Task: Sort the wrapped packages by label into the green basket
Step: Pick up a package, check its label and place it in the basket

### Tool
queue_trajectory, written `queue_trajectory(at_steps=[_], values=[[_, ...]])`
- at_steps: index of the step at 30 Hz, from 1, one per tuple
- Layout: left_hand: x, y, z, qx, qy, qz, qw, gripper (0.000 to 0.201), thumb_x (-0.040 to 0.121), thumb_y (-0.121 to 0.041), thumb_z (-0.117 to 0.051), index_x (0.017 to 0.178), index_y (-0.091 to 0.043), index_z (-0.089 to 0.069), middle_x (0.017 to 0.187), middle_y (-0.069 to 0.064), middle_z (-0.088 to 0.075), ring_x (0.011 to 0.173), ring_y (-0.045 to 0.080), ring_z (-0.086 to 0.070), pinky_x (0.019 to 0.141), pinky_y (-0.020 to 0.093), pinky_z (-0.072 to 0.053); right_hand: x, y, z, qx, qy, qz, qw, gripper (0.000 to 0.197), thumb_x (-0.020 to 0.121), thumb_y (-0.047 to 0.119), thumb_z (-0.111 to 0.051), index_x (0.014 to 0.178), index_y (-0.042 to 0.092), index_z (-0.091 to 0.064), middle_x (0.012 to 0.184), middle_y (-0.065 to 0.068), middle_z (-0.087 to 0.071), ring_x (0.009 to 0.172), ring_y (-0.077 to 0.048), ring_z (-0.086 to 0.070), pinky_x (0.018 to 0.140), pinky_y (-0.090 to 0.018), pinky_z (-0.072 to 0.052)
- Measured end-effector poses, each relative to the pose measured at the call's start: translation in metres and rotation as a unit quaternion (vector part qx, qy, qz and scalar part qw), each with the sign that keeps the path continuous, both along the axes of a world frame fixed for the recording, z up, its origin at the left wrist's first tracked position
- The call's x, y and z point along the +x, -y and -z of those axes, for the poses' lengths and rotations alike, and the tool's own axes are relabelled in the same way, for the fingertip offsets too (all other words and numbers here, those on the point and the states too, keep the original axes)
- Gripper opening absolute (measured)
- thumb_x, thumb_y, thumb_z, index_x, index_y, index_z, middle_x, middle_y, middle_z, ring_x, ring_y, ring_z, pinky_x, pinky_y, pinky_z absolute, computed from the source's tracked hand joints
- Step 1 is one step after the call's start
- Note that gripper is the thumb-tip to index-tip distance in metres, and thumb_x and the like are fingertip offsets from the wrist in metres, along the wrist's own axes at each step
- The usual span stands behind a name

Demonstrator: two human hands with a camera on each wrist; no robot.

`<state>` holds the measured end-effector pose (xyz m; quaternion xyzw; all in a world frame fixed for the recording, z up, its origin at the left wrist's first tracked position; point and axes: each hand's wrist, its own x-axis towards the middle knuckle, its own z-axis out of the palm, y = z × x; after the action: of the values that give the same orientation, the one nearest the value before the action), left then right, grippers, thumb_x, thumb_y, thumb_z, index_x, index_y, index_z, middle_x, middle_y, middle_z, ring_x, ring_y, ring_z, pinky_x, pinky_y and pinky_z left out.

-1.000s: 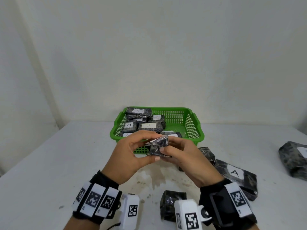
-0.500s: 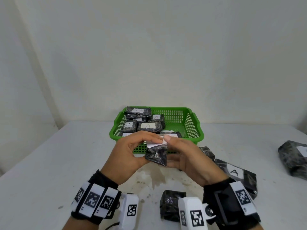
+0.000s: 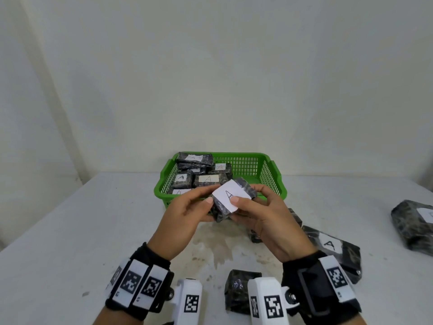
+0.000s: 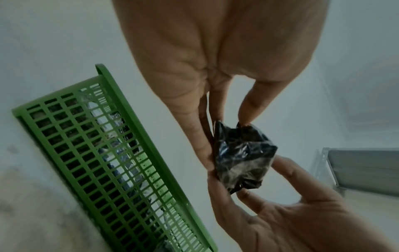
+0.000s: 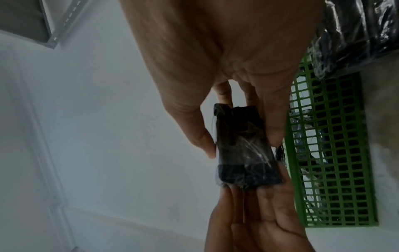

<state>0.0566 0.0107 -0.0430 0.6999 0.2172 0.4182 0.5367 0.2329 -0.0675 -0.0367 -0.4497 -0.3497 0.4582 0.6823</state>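
Observation:
Both hands hold one small black wrapped package (image 3: 230, 198) above the table, just in front of the green basket (image 3: 274, 184). Its white label marked "A" faces up. My left hand (image 3: 187, 214) pinches its left end between thumb and fingers, and my right hand (image 3: 260, 212) grips the right end with the thumb on the label. The left wrist view shows the package (image 4: 241, 158) between fingertips of both hands. In the right wrist view the package (image 5: 244, 150) sits between thumb and fingers. The basket holds several black packages labelled "A" (image 3: 206, 178) along its left side.
On the white table (image 3: 70, 231) lie more black packages: one labelled "A" (image 3: 332, 252) at the right, a small one (image 3: 239, 289) near the front edge, one partly hidden behind my right hand (image 3: 295, 216), and a larger one (image 3: 414, 221) at the far right. A wall stands behind the basket.
The package has been turned in both hands, so its white "A" label now faces up. The hands stayed in front of the basket.

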Motion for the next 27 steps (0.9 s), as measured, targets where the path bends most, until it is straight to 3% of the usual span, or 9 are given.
queue_trajectory(at_steps=[2,4,8,11,15,19,21,23,27], values=[[0.003,-0.001,0.000,-0.025,0.000,-0.006,1.000,0.033,0.102,-0.001,-0.049,0.123,-0.016,-0.069,0.121,0.003,-0.073,0.111,0.023,-0.070,0.086,0.043,-0.060,0.003,0.000,0.000,-0.012,0.018,0.002,1.000,0.038,0.080,0.008,-0.083,0.108,0.009,-0.058,0.102,-0.016,-0.080,0.085,-0.025,-0.074,0.084,-0.041,-0.062],[0.007,-0.003,0.000,-0.062,0.008,-0.006,0.998,0.031,0.102,-0.002,-0.048,0.117,-0.016,-0.071,0.117,0.006,-0.075,0.109,0.025,-0.071,0.083,0.042,-0.060,0.008,0.000,-0.001,-0.028,0.032,-0.005,0.999,0.031,0.083,0.014,-0.081,0.103,0.010,-0.057,0.096,-0.012,-0.080,0.076,-0.018,-0.073,0.074,-0.036,-0.061],[0.017,-0.005,-0.005,-0.105,0.003,-0.004,0.994,0.028,0.102,-0.001,-0.048,0.113,-0.010,-0.072,0.113,0.010,-0.076,0.107,0.027,-0.071,0.079,0.038,-0.061,0.023,-0.001,-0.002,-0.066,0.061,0.003,0.996,0.016,0.094,0.017,-0.074,0.096,0.013,-0.058,0.093,-0.007,-0.081,0.078,-0.017,-0.073,0.061,-0.026,-0.055],[0.021,-0.014,-0.010,-0.052,-0.040,-0.034,0.997,0.027,0.100,-0.005,-0.054,0.108,-0.020,-0.075,0.111,0.002,-0.077,0.108,0.018,-0.071,0.087,0.040,-0.061,0.038,-0.005,-0.004,-0.064,0.042,0.019,0.997,0.024,0.092,0.012,-0.076,0.110,0.009,-0.060,0.102,-0.015,-0.080,0.087,-0.025,-0.074,0.067,-0.030,-0.057],[0.029,-0.040,-0.012,0.042,-0.091,-0.181,0.978,0.019,0.095,-0.016,-0.065,0.107,-0.026,-0.076,0.107,-0.013,-0.075,0.104,0.003,-0.069,0.097,0.028,-0.052,0.058,-0.019,-0.012,-0.067,0.051,0.053,0.995,0.039,0.092,0.014,-0.077,0.127,0.004,-0.063,0.111,-0.017,-0.078,0.101,-0.033,-0.077,0.074,-0.031,-0.061],[0.052,-0.049,-0.005,0.075,-0.159,-0.189,0.966,0.020,0.093,-0.017,-0.068,0.112,-0.022,-0.074,0.106,-0.013,-0.072,0.099,-0.002,-0.065,0.086,0.013,-0.050,0.073,-0.047,-0.015,-0.089,0.075,0.082,0.990,0.045,0.090,0.017,-0.080,0.128,0.002,-0.064,0.120,-0.018,-0.072,0.101,-0.034,-0.077,0.076,-0.034,-0.064],[0.060,-0.053,-0.001,0.110,-0.195,-0.191,0.956,0.016,0.092,-0.020,-0.069,0.107,-0.023,-0.075,0.103,-0.013,-0.073,0.096,-0.002,-0.065,0.083,0.009,-0.046,0.078,-0.062,-0.016,-0.105,0.108,0.104,0.983,0.044,0.088,0.016,-0.082,0.126,0.001,-0.064,0.120,-0.017,-0.070,0.099,-0.034,-0.076,0.077,-0.038,-0.065],[0.061,-0.058,0.001,0.128,-0.212,-0.200,0.948,0.012,0.091,-0.022,-0.071,0.102,-0.026,-0.075,0.099,-0.013,-0.074,0.094,-0.001,-0.066,0.086,0.014,-0.050,0.082,-0.074,-0.016,-0.125,0.144,0.118,0.975,0.037,0.089,0.014,-0.081,0.120,0.001,-0.066,0.116,-0.015,-0.068,0.098,-0.033,-0.075,0.080,-0.042,-0.065],[0.054,-0.062,0.003,0.163,-0.254,-0.167,0.938,0.013,0.089,-0.031,-0.074,0.100,-0.025,-0.076,0.090,-0.014,-0.074,0.086,0.001,-0.066,0.078,0.019,-0.054,0.090,-0.096,-0.016,-0.163,0.190,0.122,0.961,0.013,0.086,0.013,-0.082,0.089,0.007,-0.071,0.106,-0.016,-0.070,0.097,-0.035,-0.074,0.083,-0.052,-0.064]])
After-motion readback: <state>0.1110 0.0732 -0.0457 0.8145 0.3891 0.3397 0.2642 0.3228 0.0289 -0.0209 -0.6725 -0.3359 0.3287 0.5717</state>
